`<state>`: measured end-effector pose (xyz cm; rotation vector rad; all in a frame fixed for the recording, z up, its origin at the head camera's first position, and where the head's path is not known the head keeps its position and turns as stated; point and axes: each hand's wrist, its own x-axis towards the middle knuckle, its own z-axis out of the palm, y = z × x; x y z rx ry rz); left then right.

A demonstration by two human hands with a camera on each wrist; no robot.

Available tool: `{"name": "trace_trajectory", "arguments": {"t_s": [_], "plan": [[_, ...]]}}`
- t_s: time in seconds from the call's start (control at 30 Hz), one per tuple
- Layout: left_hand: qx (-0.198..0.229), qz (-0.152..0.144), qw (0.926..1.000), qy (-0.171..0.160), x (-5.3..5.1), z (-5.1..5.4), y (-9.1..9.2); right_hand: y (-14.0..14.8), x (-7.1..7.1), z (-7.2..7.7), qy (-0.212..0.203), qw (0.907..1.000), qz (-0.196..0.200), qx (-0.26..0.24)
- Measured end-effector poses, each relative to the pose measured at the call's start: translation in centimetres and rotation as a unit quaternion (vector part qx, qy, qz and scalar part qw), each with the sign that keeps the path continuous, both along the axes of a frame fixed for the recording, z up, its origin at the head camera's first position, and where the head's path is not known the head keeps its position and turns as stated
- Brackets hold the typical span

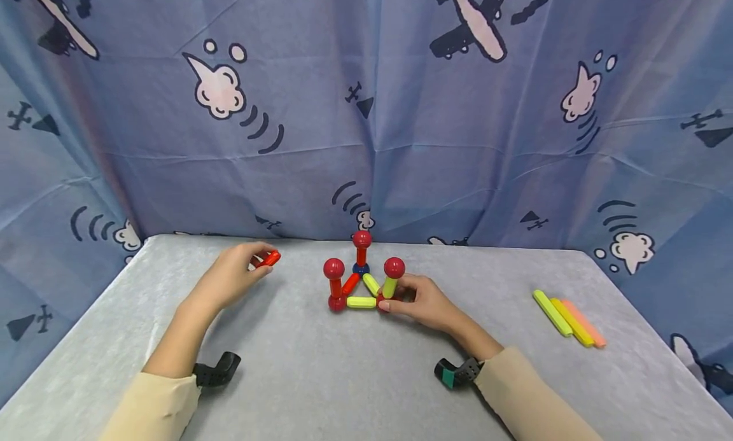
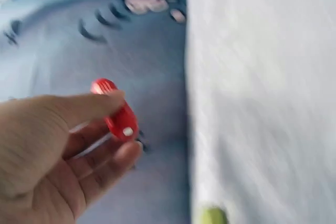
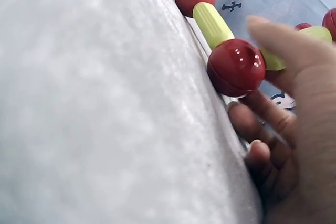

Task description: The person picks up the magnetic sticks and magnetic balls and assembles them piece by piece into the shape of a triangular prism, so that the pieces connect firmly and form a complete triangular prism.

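My left hand point(image 1: 237, 272) pinches a short red magnetic rod point(image 1: 269, 259) between thumb and fingers, above the table's left part. In the left wrist view, a small pale spot shows on the end of that red rod point(image 2: 122, 119). A triangular frame of rods and balls stands mid-table, with three uprights topped by red balls. At its right front corner my right hand point(image 1: 426, 304) holds the lower red ball point(image 3: 237, 67), thumb on one side and fingers on the other. A yellow-green rod point(image 1: 389, 288) rises from this ball. A blue ball point(image 1: 361, 268) forms the back corner.
Toward the right of the grey-white table point(image 1: 321, 377) lie a yellow-green stick point(image 1: 552, 312), a yellow stick point(image 1: 572, 322) and an orange-pink stick point(image 1: 584, 324), side by side. A blue patterned curtain point(image 1: 309, 110) hangs behind the table.
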<state>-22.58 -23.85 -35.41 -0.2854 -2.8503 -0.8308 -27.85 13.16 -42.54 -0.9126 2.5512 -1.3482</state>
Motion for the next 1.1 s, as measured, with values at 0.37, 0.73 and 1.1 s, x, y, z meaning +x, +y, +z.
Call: {"name": "trace_trajectory", "arguments": {"t_s": [0.37,0.73,1.1], "plan": [[0.047,-0.132,0.9898,0.023,0.4,5.7,8.8,0.8,-0.5,0.0,-0.009,0.9976,0.014,-0.067],[0.03,-0.166,0.9857,-0.004,-0.1,3.8,11.8,0.4,-0.4,-1.1,-0.002,0.9933,0.053,-0.102],[0.024,-0.17,0.9852,0.005,-1.0,3.2,11.7,0.2,-0.5,-0.7,0.025,0.9944,0.041,-0.094]]}}
